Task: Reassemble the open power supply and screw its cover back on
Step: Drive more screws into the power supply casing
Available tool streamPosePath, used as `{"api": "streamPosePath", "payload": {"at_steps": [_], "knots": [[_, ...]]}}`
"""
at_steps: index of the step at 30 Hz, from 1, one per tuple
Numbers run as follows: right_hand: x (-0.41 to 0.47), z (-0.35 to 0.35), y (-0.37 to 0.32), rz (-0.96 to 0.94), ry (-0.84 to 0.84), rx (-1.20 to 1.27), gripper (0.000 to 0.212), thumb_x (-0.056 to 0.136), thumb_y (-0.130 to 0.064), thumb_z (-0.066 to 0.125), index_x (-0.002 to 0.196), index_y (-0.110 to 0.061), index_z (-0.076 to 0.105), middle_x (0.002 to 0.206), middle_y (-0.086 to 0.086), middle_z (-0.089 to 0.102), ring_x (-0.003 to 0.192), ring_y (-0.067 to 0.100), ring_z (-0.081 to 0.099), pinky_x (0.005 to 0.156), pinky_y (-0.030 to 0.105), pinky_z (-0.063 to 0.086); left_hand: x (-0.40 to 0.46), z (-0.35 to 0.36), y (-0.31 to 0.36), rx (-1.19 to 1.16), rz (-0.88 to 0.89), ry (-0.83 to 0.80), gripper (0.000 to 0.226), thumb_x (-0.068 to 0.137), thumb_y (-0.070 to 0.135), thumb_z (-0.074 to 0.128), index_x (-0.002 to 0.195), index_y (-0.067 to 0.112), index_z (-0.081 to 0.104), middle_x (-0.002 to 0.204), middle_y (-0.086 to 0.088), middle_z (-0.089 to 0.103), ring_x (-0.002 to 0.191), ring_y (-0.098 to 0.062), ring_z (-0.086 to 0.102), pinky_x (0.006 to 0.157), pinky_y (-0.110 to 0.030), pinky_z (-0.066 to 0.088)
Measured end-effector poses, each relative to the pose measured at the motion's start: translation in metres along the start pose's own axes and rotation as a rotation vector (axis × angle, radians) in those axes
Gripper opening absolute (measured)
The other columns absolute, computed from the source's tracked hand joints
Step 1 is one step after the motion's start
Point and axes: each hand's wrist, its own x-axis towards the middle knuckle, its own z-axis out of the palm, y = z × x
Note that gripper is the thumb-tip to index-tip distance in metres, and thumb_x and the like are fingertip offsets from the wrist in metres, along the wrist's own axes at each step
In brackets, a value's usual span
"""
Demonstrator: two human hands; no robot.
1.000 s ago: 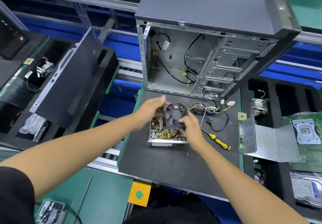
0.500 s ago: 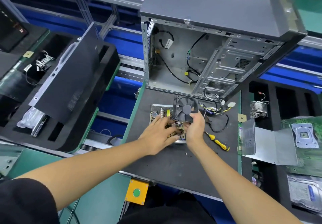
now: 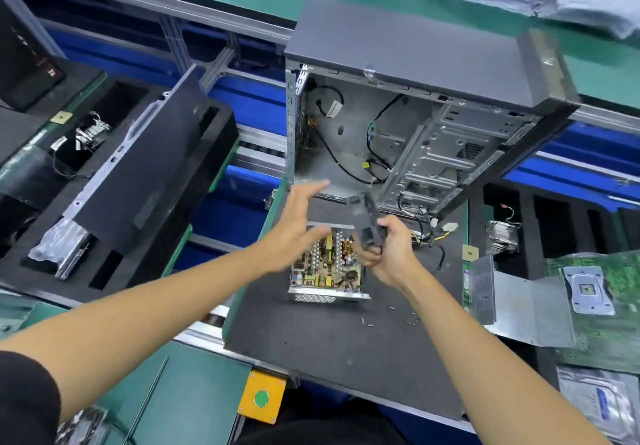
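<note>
Motion blur smears both hands; fan blades unreadable. Right hand grips the black cooling fan, fingers curled round its frame, lifted edge-on above the open power supply on the black mat. Left hand hovers, fingers straight and spread. 0.5 s ago that hand rested on the board and the fan faced up. Yellow screwdriver now hidden.

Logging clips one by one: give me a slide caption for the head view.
Right hand lifts the black fan above the open power supply; left hand hovers open beside it.
</note>
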Motion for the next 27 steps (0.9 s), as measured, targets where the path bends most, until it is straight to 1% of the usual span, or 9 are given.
{"api": "streamPosePath", "payload": {"at_steps": [3,5,8,10,12,16,20,23,27], "knots": [[0.005,0.003,-0.009,0.170,-0.219,-0.179,0.030,0.092,-0.030,0.025,0.067,-0.014,0.033,0.046,-0.002,0.022,0.037,0.012,0.015,0.045,0.025,0.008,0.031,-0.028,0.016,0.104,0.243,-0.126,0.059,0.103,0.032,0.057,0.156,0.025,0.033,0.163,0.002,0.025,0.154,-0.019,0.021,0.126,-0.042,0.022],[0.010,0.006,-0.017,0.224,-0.338,-0.222,0.029,0.091,-0.032,0.025,0.070,-0.014,0.032,0.047,-0.002,0.024,0.039,0.012,0.015,0.041,0.024,0.011,0.046,-0.039,0.019,0.171,0.286,-0.255,0.048,0.100,0.007,0.062,0.143,0.026,0.051,0.158,0.001,0.040,0.152,-0.020,0.030,0.123,-0.044,0.028],[0.017,0.006,-0.024,0.148,-0.382,-0.323,0.054,0.098,-0.045,0.025,0.084,-0.001,0.054,0.051,0.004,0.033,0.040,0.015,0.020,0.039,0.023,0.019,0.052,-0.042,0.026,0.172,0.153,-0.295,0.028,0.100,0.024,0.058,0.128,0.028,0.058,0.125,0.006,0.064,0.121,-0.016,0.059,0.101,-0.046,0.050],[0.022,0.001,-0.024,0.073,-0.358,-0.376,0.069,0.099,-0.054,0.022,0.096,0.006,0.056,0.053,0.010,0.036,0.038,0.017,0.022,0.042,0.024,0.024,0.050,-0.041,0.029,0.122,0.048,-0.226,0.019,0.099,0.043,0.053,0.116,0.035,0.056,0.103,0.016,0.064,0.098,-0.008,0.063,0.087,-0.040,0.053],[0.025,-0.009,-0.025,0.072,-0.310,-0.422,0.067,0.099,-0.052,0.012,0.102,0.000,0.054,0.054,0.010,0.034,0.039,0.017,0.020,0.044,0.025,0.025,0.047,-0.041,0.026,0.024,-0.029,-0.132,0.014,0.099,0.050,0.052,0.108,0.041,0.054,0.094,0.016,0.063,0.085,-0.004,0.061,0.079,-0.032,0.052],[0.021,-0.030,-0.024,0.090,-0.276,-0.532,0.010,0.087,-0.018,0.037,0.091,-0.011,0.043,0.055,0.004,0.036,0.042,0.014,0.022,0.044,0.025,0.020,0.032,-0.040,0.012,-0.200,-0.151,-0.072,0.021,0.098,0.049,0.060,0.115,0.036,0.057,0.104,0.016,0.067,0.097,-0.003,0.067,0.082,-0.021,0.054],[0.018,-0.041,-0.018,0.101,-0.117,-0.585,0.026,0.078,0.016,0.035,0.079,-0.009,0.043,0.052,0.011,0.046,0.039,0.014,0.030,0.039,0.020,0.017,0.014,-0.037,-0.007,-0.208,-0.304,-0.146,0.016,0.100,0.037,0.064,0.113,0.037,0.054,0.113,0.008,0.067,0.102,-0.007,0.067,0.083,-0.035,0.058],[0.020,-0.044,-0.014,0.026,-0.041,-0.650,0.025,0.085,0.014,0.041,0.074,-0.006,0.050,0.058,0.016,0.057,0.036,0.013,0.036,0.037,0.017,0.025,0.002,-0.038,-0.016,-0.155,-0.359,-0.250,0.016,0.100,0.026,0.064,0.105,0.030,0.050,0.108,0.003,0.073,0.097,-0.010,0.071,0.090,-0.038,0.055],[0.023,-0.050,-0.006,-0.033,-0.048,-0.664,0.034,0.091,0.006,0.050,0.063,-0.013,0.058,0.070,0.021,0.063,0.038,0.013,0.039,0.036,0.018,0.029,-0.011,-0.040,-0.016,-0.125,-0.435,-0.404,0.036,0.096,0.023,0.068,0.122,0.041,0.052,0.123,0.008,0.069,0.108,-0.012,0.071,0.096,-0.036,0.053]]}}
